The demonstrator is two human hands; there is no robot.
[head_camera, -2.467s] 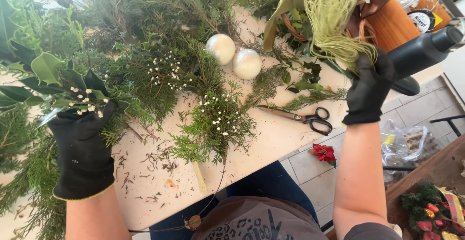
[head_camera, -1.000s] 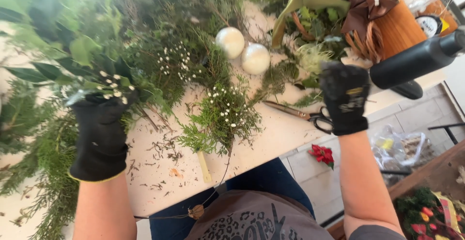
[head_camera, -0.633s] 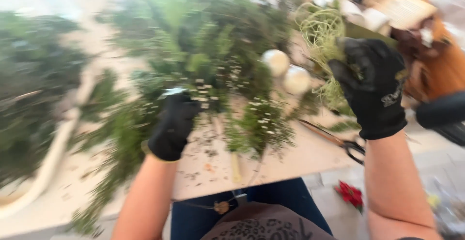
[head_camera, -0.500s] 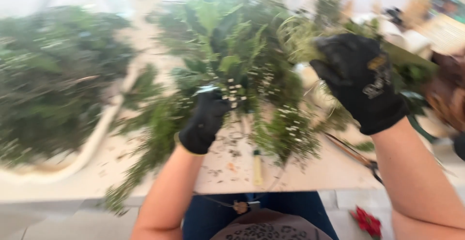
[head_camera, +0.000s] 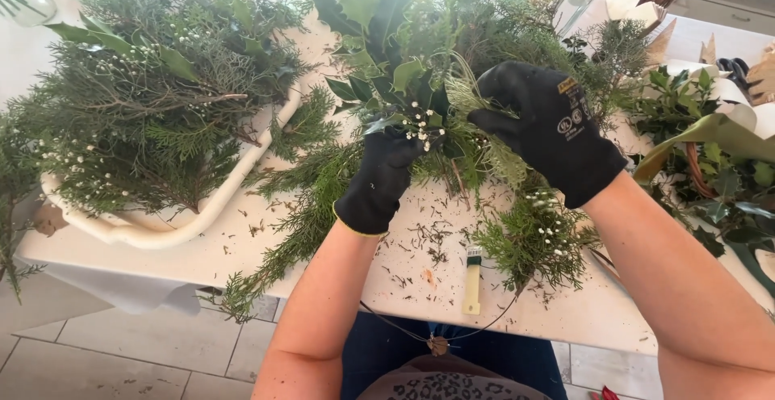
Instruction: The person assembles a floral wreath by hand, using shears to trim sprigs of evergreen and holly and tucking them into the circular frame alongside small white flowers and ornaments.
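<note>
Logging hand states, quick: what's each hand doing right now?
Left hand: closed around the greenery bunch with small white flowers.
Right hand: fingers curled, pinching pale green sprigs against the same bunch.

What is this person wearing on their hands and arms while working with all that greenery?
Both hands wear snug black knitted work gloves. The left hand's glove has a thin yellow-green trim at the cuff. The right hand's glove carries a small yellow tag and white round printed markings on its back. Both forearms are bare from the glove cuffs up; no sleeves, watch or bracelets show.
</note>
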